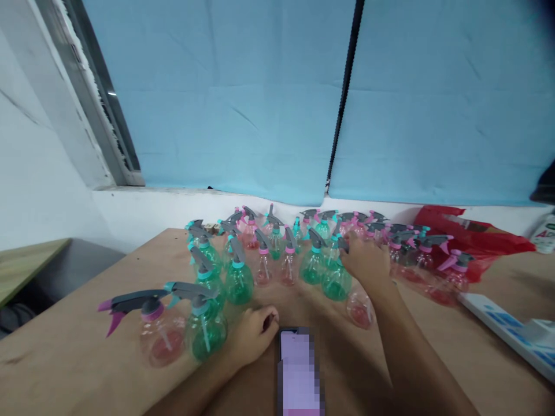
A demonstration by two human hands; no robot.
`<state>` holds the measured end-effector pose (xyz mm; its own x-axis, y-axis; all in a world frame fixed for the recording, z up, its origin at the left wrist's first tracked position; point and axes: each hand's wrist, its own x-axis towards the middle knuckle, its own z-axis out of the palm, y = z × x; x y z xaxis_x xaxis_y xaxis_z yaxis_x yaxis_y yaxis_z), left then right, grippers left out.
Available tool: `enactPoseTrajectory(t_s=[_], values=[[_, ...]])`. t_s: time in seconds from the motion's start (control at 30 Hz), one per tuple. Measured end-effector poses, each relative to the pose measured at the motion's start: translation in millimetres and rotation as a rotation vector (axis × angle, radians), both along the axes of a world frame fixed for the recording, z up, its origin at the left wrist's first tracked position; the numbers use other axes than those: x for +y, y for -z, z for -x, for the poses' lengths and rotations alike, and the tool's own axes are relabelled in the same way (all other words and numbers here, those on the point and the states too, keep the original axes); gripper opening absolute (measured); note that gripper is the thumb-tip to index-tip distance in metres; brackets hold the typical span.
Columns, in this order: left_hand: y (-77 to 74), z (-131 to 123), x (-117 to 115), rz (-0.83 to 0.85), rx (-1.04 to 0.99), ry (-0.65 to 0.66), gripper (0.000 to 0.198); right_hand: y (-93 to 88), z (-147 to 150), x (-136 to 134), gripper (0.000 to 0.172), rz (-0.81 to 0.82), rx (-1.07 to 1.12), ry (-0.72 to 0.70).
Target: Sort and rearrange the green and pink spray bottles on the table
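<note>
My left hand rests on the table, fingers curled into a loose fist with nothing visible in them. It lies just right of a green spray bottle with a grey and turquoise head. Left of that stands a clear pink spray bottle with a dark grey lever. Farther forward, my right hand is closed around the head of a spray bottle. Directly below it is a clear pink bottle body, its neck hidden by the hand. Close on the left stands a green spray bottle.
Several more pink and green spray bottles stand across the back of the wooden table. A phone lies in front of me. At right are a red plastic bag, a white and blue box and a white bottle.
</note>
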<state>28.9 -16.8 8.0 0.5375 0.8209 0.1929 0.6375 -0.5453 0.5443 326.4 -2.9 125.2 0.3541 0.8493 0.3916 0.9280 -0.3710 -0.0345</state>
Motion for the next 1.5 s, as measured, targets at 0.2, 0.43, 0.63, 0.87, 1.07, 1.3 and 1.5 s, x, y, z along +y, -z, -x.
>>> enactPoseTrajectory(t_s=[0.2, 0.43, 0.63, 0.87, 1.07, 1.3, 1.5], values=[[-2.5, 0, -1, -0.008, -0.001, 0.003, 0.018, -3.3, 5, -4, 0.034, -0.162, -0.007, -0.034], [-4.0, -1, 0, 0.004, 0.008, -0.004, 0.017, -3.3, 4, -3, 0.033, -0.418, 0.018, -0.095], [-4.2, 0, -1, 0.009, 0.021, -0.014, 0.018, 1.8, -4, 5, 0.03, -0.526, 0.102, -0.15], [-4.6, -1, -1, 0.008, 0.005, -0.004, 0.018, -0.7, -5, 3, 0.03, -0.634, 0.079, -0.348], [-6.3, -1, -1, 0.024, 0.028, -0.009, 0.019, -2.3, 9, -3, 0.026, -0.814, 0.195, -0.551], [-3.1, -1, 0, 0.0, -0.01, 0.01, 0.018, 27.9, 60, 7, 0.024, -0.734, 0.544, -0.897], [-3.3, -1, 0, -0.008, -0.009, 0.005, 0.017, 56.6, 82, 19, 0.024, -0.551, 0.634, -0.999]])
